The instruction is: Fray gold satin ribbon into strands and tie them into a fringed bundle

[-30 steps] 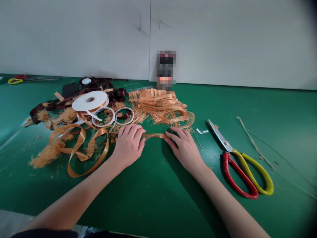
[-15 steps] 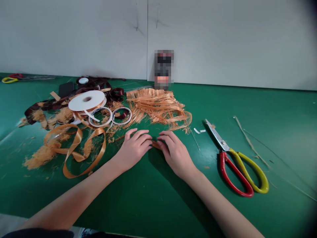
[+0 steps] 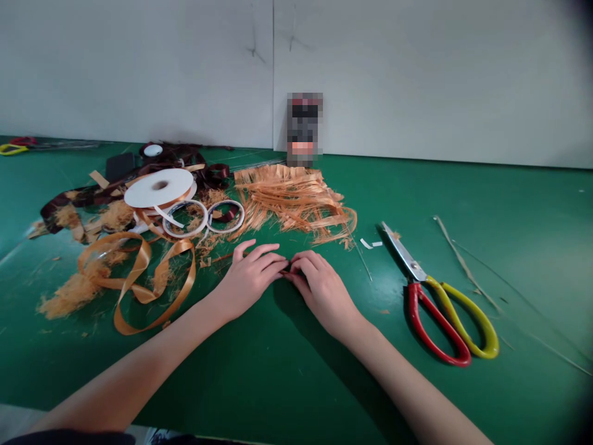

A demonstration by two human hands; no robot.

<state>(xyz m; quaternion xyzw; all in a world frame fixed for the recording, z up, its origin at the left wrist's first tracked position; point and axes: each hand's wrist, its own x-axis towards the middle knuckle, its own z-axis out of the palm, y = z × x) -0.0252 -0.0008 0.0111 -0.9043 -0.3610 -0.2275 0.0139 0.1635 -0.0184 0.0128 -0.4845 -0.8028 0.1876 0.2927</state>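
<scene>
My left hand (image 3: 252, 275) and my right hand (image 3: 322, 287) meet fingertip to fingertip over the green table. Between them a thin orange-brown strip (image 3: 286, 272) shows, pinched by both hands; most of it is hidden by fingers. A thin brown end pokes out past the left hand's far side. Just beyond the fingers lies a bundle of fringed orange ribbon (image 3: 296, 201). Loose satin ribbon (image 3: 139, 262) curls left of my left hand. Scissors (image 3: 430, 290) with one red and one yellow handle rest partly open to the right.
Left of centre sit a white ribbon spool (image 3: 178, 179), two tape rolls (image 3: 225, 216), dark brown ribbon (image 3: 69, 204) and frayed orange fibres (image 3: 69, 296). A blurred-out upright object (image 3: 303, 130) leans on the grey back wall (image 3: 417, 74). More scissors (image 3: 13, 148) lie far left.
My right hand has drawn in against the left fingertips, narrowing the gap between them, and its fingers are curled tighter around the strip. The view has shifted slightly.
</scene>
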